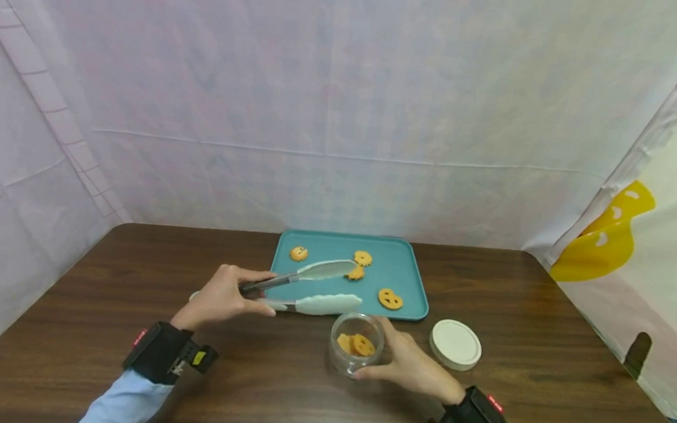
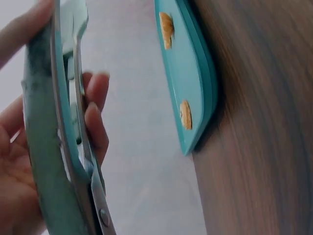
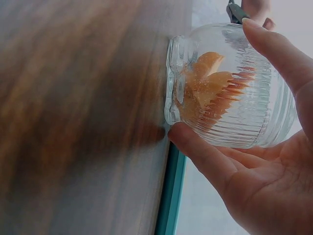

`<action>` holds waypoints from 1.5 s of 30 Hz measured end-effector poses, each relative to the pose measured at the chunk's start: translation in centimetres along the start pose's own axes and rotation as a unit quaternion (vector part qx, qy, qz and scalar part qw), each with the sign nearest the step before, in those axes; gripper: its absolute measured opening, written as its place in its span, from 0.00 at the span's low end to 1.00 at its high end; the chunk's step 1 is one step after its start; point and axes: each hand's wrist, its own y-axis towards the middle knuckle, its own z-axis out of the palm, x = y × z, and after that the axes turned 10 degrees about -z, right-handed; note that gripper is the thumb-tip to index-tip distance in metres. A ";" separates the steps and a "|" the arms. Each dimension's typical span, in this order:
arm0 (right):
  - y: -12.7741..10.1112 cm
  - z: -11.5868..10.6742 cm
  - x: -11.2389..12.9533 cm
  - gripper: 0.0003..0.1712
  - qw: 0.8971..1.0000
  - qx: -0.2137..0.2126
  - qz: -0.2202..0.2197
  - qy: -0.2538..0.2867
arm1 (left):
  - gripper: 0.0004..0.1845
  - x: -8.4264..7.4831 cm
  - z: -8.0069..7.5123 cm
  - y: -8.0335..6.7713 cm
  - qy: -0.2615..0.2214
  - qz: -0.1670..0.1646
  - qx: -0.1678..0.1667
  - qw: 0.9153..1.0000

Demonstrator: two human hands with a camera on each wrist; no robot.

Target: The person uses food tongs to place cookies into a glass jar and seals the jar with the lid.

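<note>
A: Four cookies on the teal tray; nearest the tongs is a scalloped cookie, just off the upper tip. Left hand curls round the tong handles, arms spread wide, nothing between the tips.

B: Right hand?

A: Fingers and thumb wrap the ribbed glass jar, which stands on the wooden table just in front of the tray's near edge. Cookies already inside (two at least; ribbing blurs the count). White lid lies off, beside the jar on its right.

B: Handling?

A: My judgement: cookies are light, stiff and brittle, so pinch across the flat faces near the middle, gently. Pale tong tips look like soft silicone, some grip there. Jar is smooth glass, probably slippery; the ribs help.

B: Anything unclear?

A: Left wrist view crops the tong tips and shows only two cookies on the tray. Right wrist view shows the jar close but the table is blurred. Cookie faces are too small to read.
</note>
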 end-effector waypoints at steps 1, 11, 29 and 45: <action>0.0 0.0 0.0 0.46 1.000 -0.001 0.000 0.001 | 0.33 0.1 -0.1 0.1 0.008 -0.005 -0.014 1.000; 0.0 0.1 -0.1 0.47 1.000 -0.001 0.008 0.016 | 0.33 1.7 -0.8 1.0 0.106 -0.115 -0.124 0.980; 0.0 0.2 -0.1 0.48 0.999 0.010 0.018 0.028 | 0.37 4.0 -0.7 2.8 0.164 -0.163 -0.123 0.965; 0.1 0.0 -0.2 0.48 0.999 0.013 0.023 0.039 | 0.35 4.4 -0.7 4.2 0.169 -0.170 -0.105 0.965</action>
